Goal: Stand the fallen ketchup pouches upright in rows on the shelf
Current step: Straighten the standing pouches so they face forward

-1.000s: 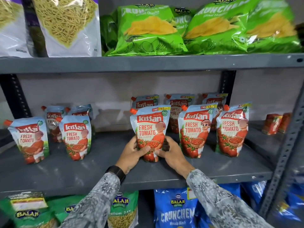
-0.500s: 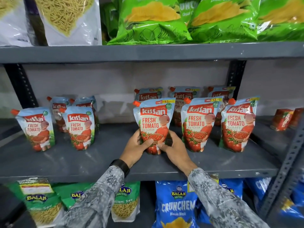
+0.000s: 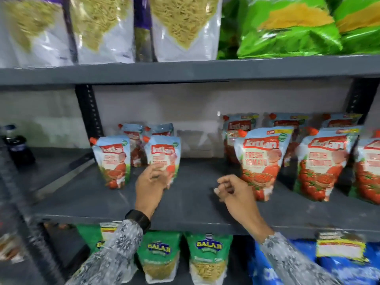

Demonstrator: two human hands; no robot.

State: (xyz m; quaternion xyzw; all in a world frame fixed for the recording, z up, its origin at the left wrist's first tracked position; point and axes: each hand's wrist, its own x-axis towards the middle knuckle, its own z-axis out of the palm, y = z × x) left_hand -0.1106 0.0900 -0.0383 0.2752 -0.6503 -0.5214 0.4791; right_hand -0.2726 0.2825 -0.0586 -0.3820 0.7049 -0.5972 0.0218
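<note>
— Big grey shelf [image 3: 195, 204] first. What's standing on it?

— Ketchup pouches, in two bunches. The right-hand bunch [image 3: 263, 161] is two rows deep and upright. Left of the bare middle patch of that shelf there's a smaller bunch: two in front, two tucked behind. I see none lying flat, though the picture is smeared.

— And the hands?

— The left hand [image 3: 151, 182] is at the front pouch [image 3: 164, 159] nearest the bare patch, fingers loosely curled at its lower edge. Too blurred to say whether it grips or only touches. The right hand [image 3: 234, 190] hangs over the bare patch, just left of the big bunch, fingers half curled, holding nothing.

— So what's the job now?

— I'd guess pulling the small bunch into line with the rest. Take the pouch low, by both sides of its base, and slide it rather than lift it by the top; the pouch looks soft and would likely slump. Mind the neighbour pouch [image 3: 112, 161] beside it. A knock might tip it.

— Anything else?

— A dark bottle [image 3: 17, 147] at the far left end of the shelf, well clear.
</note>
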